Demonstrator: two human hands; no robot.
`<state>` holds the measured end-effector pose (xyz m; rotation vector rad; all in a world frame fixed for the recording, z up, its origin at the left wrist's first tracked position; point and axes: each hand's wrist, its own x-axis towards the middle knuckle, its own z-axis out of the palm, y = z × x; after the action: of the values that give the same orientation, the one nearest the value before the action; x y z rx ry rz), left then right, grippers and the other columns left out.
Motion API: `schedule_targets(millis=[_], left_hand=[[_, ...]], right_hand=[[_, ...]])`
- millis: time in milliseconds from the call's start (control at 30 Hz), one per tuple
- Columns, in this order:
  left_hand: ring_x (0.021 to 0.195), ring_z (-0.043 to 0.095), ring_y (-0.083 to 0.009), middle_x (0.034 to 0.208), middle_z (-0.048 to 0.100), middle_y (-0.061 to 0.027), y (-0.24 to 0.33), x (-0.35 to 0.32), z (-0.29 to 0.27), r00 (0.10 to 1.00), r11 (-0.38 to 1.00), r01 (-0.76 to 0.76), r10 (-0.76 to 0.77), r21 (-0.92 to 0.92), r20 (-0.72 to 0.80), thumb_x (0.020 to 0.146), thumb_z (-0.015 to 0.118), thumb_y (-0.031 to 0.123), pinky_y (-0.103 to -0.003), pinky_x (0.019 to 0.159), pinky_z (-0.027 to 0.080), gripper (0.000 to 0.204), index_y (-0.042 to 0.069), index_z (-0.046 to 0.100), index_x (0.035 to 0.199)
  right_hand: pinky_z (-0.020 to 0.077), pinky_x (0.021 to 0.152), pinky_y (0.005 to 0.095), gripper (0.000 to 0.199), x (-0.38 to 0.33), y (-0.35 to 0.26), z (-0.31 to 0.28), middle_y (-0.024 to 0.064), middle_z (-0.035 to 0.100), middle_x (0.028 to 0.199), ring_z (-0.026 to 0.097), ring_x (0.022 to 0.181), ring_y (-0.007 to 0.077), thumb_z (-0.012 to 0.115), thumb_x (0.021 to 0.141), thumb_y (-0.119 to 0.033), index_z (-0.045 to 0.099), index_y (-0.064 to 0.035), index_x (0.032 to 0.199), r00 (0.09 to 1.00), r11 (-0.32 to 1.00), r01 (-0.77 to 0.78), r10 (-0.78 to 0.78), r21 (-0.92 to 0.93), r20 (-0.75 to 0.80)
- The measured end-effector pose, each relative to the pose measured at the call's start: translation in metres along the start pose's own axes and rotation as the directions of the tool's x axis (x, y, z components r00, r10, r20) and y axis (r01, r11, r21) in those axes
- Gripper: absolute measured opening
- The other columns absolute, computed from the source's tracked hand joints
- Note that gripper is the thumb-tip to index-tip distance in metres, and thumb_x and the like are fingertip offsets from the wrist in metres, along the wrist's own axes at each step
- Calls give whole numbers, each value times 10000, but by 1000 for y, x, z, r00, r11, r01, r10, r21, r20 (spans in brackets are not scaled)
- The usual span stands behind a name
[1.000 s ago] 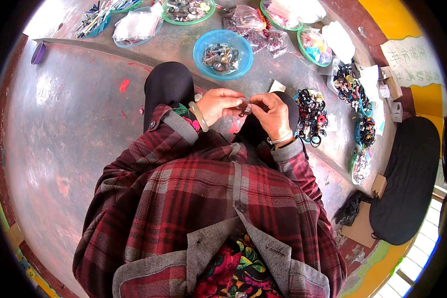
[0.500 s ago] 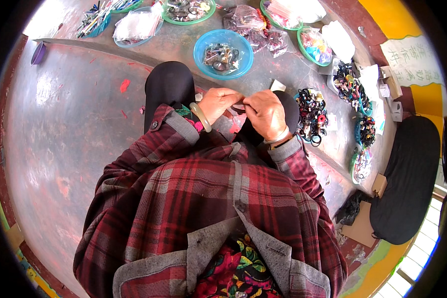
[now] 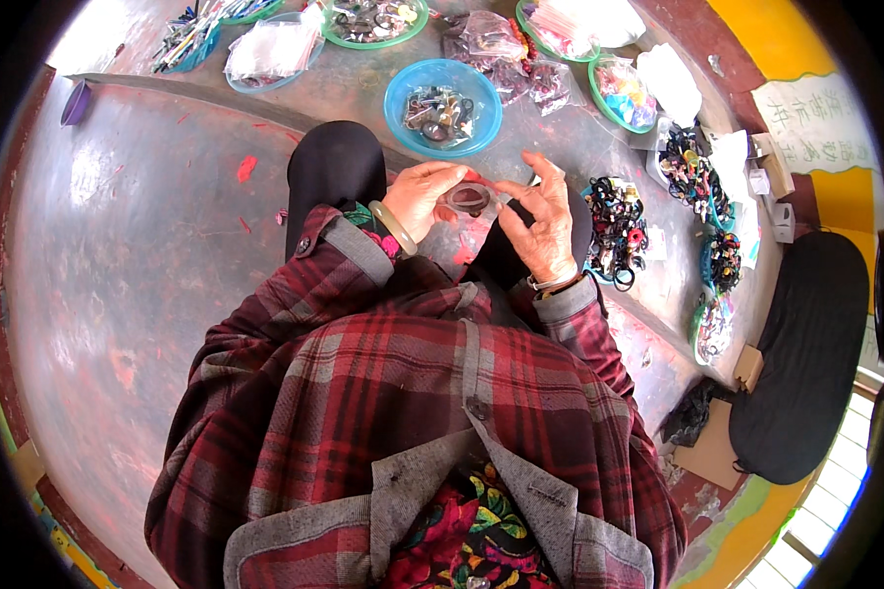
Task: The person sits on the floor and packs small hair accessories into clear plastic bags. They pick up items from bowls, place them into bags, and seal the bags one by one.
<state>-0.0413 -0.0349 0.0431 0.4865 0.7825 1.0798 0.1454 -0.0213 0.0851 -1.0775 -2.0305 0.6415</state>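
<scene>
Over my lap, a small clear plastic bag (image 3: 471, 199) with a red strip along its top holds a dark, ring-shaped item, too small to name for certain. My left hand (image 3: 421, 204) is closed on the bag's left side, thumb and fingers pinching it. At the other side my right hand (image 3: 543, 224) has its thumb and a finger at the bag's right edge. Another finger of that hand is raised away from it. Just beyond lies a blue basin (image 3: 395, 126) with several small packed items.
A basket of dark hair ties (image 3: 616, 226) stands by my right knee. Baskets and packets line the far side, including a green-rimmed basket (image 3: 414, 26) and a stack of clear bags (image 3: 273, 51). A long black cushion (image 3: 801, 358) lies at the right.
My right hand has opened out, raising a finger, and shifted slightly right. The bag and its dark ring, mostly hidden before, now show between my hands.
</scene>
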Motion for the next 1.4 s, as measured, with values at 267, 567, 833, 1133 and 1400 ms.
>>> schedule_targets(millis=[267,567,833,1133,1400], left_hand=[[752,606,-111,925,621,-44,1,-2,2,998,999,34,-34,8,50,898,477,214,-183,483,405,239,28,579,1008],[729,582,-81,948,620,-69,1,-1,2,996,997,29,-34,70,79,904,465,217,-165,473,396,259,12,576,1015],[737,589,-84,946,622,-80,-3,-1,0,997,998,22,-27,65,71,894,487,211,-156,448,393,263,4,570,1033],[735,582,-69,940,623,-67,-1,-2,1,998,993,30,-36,113,47,892,492,201,-146,425,383,249,10,583,1022],[751,561,-57,962,613,-57,-2,-1,1,998,995,40,-44,86,49,892,495,219,-143,416,353,260,18,568,1040]], right_hand=[[363,900,367,250,-1,-3,3,141,446,1222,364,1187,334,685,641,-96,673,-99,891,996,985,76,-67,-154,58],[296,978,425,198,-2,3,6,154,436,1244,337,1214,364,689,655,-154,658,-75,834,986,988,67,-46,-136,158],[277,993,424,230,1,3,8,158,429,1255,319,1230,353,685,658,-144,661,-85,879,987,997,29,-16,-78,162],[306,973,421,175,5,5,10,183,465,1211,352,1195,378,680,644,-155,674,-121,815,975,995,71,-53,-77,214],[310,969,406,144,3,17,17,176,508,1158,382,1171,367,659,651,-136,681,-116,792,982,1000,15,-12,-17,188]])
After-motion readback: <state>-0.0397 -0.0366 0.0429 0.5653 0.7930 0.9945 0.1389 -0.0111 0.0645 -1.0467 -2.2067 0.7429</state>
